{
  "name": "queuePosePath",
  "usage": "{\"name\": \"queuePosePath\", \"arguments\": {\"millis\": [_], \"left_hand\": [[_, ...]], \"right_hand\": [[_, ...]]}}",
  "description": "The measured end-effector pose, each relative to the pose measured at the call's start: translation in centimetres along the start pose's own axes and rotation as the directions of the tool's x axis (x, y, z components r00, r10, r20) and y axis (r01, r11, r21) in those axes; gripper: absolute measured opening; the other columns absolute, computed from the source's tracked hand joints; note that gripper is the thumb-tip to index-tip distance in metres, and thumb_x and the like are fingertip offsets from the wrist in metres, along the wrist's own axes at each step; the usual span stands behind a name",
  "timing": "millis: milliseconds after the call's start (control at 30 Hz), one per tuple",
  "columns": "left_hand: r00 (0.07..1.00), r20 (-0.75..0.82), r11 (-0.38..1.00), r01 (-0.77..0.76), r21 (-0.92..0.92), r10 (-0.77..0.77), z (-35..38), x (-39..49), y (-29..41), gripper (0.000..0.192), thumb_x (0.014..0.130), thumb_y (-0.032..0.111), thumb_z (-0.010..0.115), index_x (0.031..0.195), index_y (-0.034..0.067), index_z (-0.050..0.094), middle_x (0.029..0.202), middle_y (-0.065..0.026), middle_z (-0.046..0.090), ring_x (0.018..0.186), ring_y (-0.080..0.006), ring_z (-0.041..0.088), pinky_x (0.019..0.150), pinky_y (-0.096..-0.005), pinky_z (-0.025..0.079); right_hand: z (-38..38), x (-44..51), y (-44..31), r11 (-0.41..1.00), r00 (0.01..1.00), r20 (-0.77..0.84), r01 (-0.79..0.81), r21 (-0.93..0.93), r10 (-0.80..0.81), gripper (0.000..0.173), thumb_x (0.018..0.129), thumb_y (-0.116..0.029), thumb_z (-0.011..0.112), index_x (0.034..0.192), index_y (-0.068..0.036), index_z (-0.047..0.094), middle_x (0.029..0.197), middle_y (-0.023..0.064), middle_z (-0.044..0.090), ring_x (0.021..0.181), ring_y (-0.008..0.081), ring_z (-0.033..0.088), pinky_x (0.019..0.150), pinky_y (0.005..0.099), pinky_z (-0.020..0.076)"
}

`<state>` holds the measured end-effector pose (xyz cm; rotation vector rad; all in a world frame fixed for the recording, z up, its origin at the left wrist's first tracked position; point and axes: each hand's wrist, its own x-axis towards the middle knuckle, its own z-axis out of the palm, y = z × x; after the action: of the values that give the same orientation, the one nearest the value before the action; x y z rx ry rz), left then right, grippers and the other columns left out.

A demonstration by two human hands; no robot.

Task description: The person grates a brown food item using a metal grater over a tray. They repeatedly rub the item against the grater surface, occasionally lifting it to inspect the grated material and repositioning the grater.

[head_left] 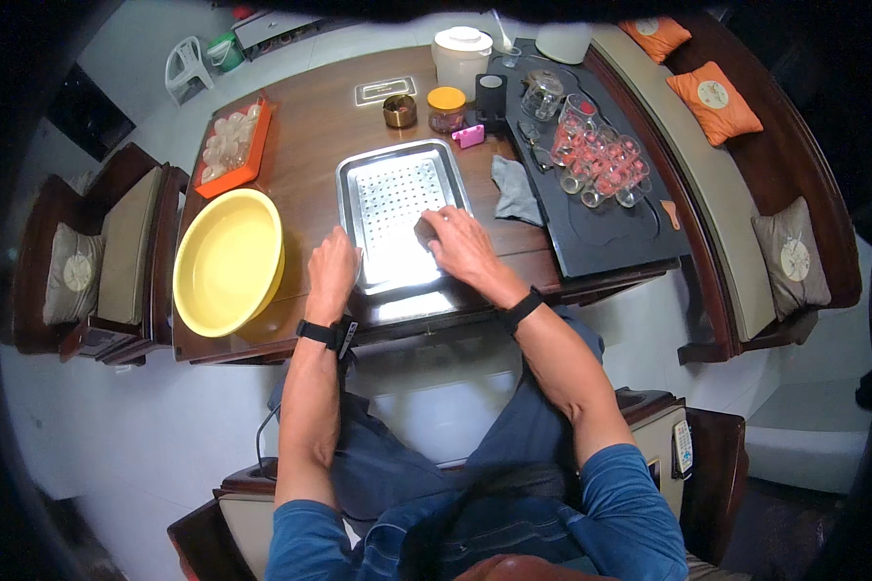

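Note:
A perforated metal tray (402,210) lies on the wooden table before me. My right hand (456,240) is over the tray's right part, its fingers gripping a small dark brown object (425,231) whose kind I cannot tell. At the tray's left edge is my left hand (334,263), fingers curled; a thin clear edge shows beside it, and what it holds, if anything, is hidden. To its left stands a yellow plastic basin (229,261). A grey cloth (514,190) lies right of the tray, and a pink object (469,136) sits just beyond its far right corner.
An orange tray (256,149) holds whitish rounded items at the far left. A yellow-lidded jar (446,109), a brass-coloured bowl (400,111) and a white lidded pitcher (462,62) stand behind. On the right, a black tea tray (610,247) bears several clear glasses (603,163) and a glass teapot (542,94).

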<state>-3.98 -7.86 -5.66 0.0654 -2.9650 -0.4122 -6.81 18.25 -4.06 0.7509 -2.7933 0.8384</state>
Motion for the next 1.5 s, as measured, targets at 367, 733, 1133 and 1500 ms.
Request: {"name": "queuePosePath", "arguments": {"millis": [367, 733, 1133, 1500], "left_hand": [[0.98, -0.112, 0.981, 0.153, -0.115, -0.166, -1.8, 1.5, 0.7, 0.033, 0.087, 0.018, 0.067, 0.114, 0.0, 0.068, 0.107, -0.0259, 0.074, 0.103, -0.0461, 0.07, 0.09, -0.0528, 0.056], [0.938, -0.037, 0.459, 0.134, -0.878, -0.345, -4.2, 1.4, -0.9, 0.033, 0.099, 0.013, 0.067, 0.125, -0.003, 0.055, 0.105, -0.0118, 0.068, 0.089, -0.016, 0.066, 0.078, -0.0304, 0.054], [0.893, 0.241, -0.36, 0.097, -0.928, -0.38, -7.9, -3.2, -3.4, 0.033, 0.104, 0.028, 0.068, 0.126, 0.004, 0.063, 0.11, -0.0102, 0.072, 0.097, -0.0248, 0.072, 0.089, -0.0427, 0.061], [0.874, 0.309, -0.493, 0.094, -0.865, -0.375, -7.8, -3.3, -6.1, 0.024, 0.093, 0.007, 0.065, 0.117, 0.001, 0.067, 0.105, -0.0118, 0.073, 0.097, -0.0277, 0.071, 0.093, -0.0472, 0.059]], "right_hand": [[-1.0, 0.7, -0.5, 0.999, 0.998, -0.059, 0.019, 0.031, -0.017, 0.028, 0.087, -0.004, 0.067, 0.115, -0.003, 0.067, 0.107, 0.02, 0.067, 0.101, 0.0385, 0.069, 0.088, 0.0474, 0.0568], [-6.5, 0.9, 4.1, 0.281, 0.836, -0.106, -0.061, 0.958, 0.539, 0.034, 0.096, 0.002, 0.055, 0.13, -0.001, 0.06, 0.093, 0.0093, 0.068, 0.069, 0.0123, 0.063, 0.051, 0.0248, 0.0426], [-6.9, -3.4, 4.8, 0.877, 0.785, 0.594, -0.4, 0.267, 0.177, 0.033, 0.078, 0.0, 0.055, 0.109, 0.004, 0.064, 0.076, 0.0151, 0.069, 0.066, 0.0254, 0.071, 0.056, 0.0387, 0.0555], [-0.7, -0.2, 5.4, 0.749, 0.908, 0.293, -0.414, 0.517, 0.3, 0.024, 0.083, -0.001, 0.058, 0.101, 0.006, 0.073, 0.086, 0.0194, 0.076, 0.07, 0.0293, 0.073, 0.064, 0.0409, 0.0569]]}}
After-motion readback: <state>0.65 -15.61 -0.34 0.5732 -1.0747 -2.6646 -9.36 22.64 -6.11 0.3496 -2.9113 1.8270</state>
